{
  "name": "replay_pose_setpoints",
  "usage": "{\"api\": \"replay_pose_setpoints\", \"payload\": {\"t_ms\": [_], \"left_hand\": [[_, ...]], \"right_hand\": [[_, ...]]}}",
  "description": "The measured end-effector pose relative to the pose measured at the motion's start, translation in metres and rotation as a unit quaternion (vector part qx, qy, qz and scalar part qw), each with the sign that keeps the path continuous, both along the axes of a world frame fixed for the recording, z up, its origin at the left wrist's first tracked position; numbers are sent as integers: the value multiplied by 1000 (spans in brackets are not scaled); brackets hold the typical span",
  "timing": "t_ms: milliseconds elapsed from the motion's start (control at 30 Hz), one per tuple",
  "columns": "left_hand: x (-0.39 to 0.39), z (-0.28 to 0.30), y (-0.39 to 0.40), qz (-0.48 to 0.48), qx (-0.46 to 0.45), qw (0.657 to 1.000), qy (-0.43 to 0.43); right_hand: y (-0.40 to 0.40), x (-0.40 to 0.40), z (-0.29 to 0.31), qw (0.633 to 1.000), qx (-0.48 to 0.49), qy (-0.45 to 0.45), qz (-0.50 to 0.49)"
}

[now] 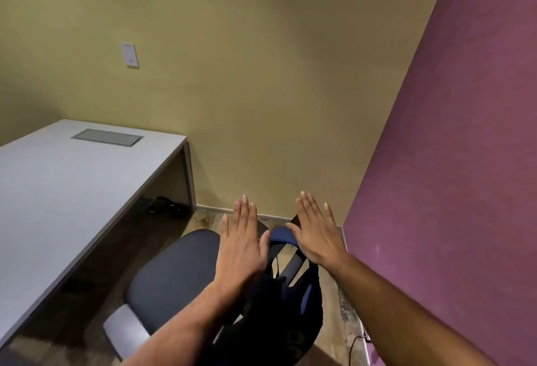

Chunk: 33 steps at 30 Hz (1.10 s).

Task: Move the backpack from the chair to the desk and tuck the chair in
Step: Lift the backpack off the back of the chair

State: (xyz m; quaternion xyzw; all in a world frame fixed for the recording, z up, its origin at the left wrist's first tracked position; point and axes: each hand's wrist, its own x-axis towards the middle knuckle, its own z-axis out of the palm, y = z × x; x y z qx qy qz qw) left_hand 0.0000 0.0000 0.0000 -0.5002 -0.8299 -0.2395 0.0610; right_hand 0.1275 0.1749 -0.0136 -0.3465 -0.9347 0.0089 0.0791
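We observe both hands held flat above the chair, palms down and fingers spread, neither one gripping anything. Our left hand (241, 237) is above the chair seat (171, 275), its thumb beside the blue top of the backpack (279, 301). Our right hand (316, 235) is over the backpack's upper end, near the purple wall (465, 191); whether either palm actually touches the bag we cannot tell.

The backpack, dark with blue trim, sits on the right side of the chair, its straps and top loop pointing away from us. The chair has a dark padded seat and a grey armrest (125, 328) at the lower left. It stands clear of the desk (58, 191), not tucked under it.

The desk is grey and occupies the left of the view, with a rectangular grey hatch (107, 137) set into its far end. A dark item (165, 206) lies on the floor under the desk; we cannot identify it. A white wall plate (130, 54) is mounted on the tan wall (261, 75).
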Motion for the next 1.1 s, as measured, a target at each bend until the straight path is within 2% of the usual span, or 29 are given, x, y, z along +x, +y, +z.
{"api": "replay_pose_setpoints", "payload": {"t_ms": [267, 600, 1100], "left_hand": [[36, -42, -41, -54, -75, 995, -30], [42, -66, -56, -110, -156, 980, -50], [-1, -69, -59, -110, -118, 987, -27]], "right_hand": [[-6, 8, -35, 995, -68, -66, -2], [-13, 2, -47, 995, -97, -32, -15], [-21, -32, -46, 993, -114, 0, -22]]}}
